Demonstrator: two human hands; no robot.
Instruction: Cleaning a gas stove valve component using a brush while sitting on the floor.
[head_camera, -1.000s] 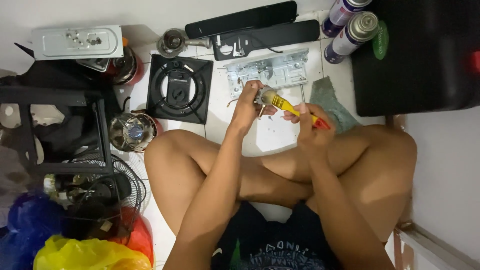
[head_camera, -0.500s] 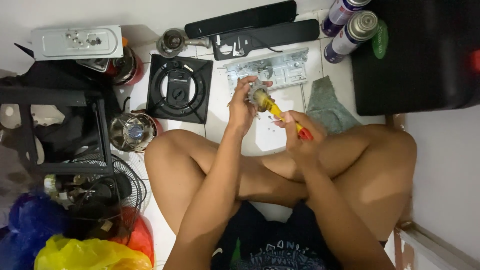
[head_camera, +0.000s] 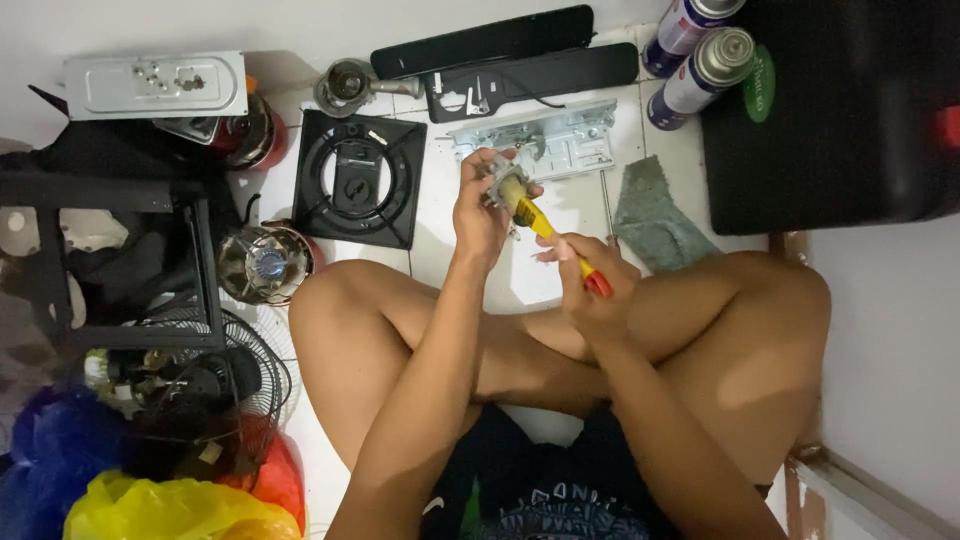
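On the white tile floor (head_camera: 440, 255), top centre: 2 long black panels (head_camera: 485, 40), one above the other, w/ a thin cable on the lower. Just below them a grey metal bracket plate (head_camera: 570, 145). Left of that, a square black burner grate (head_camera: 357, 180); a small round metal part (head_camera: 348, 82) sits at its top edge. 2 spray cans (head_camera: 700, 50) lie top right, touching a big black case (head_camera: 850, 120). A grey-green rag (head_camera: 650, 215) lies near the case. Far left: silver metal box (head_camera: 155, 85), black frame (head_camera: 110, 250), round chrome burner head (head_camera: 265, 265), wire fan guard (head_camera: 200, 390). Bottom left: blue, yellow & red plastic bags (head_camera: 160, 500).
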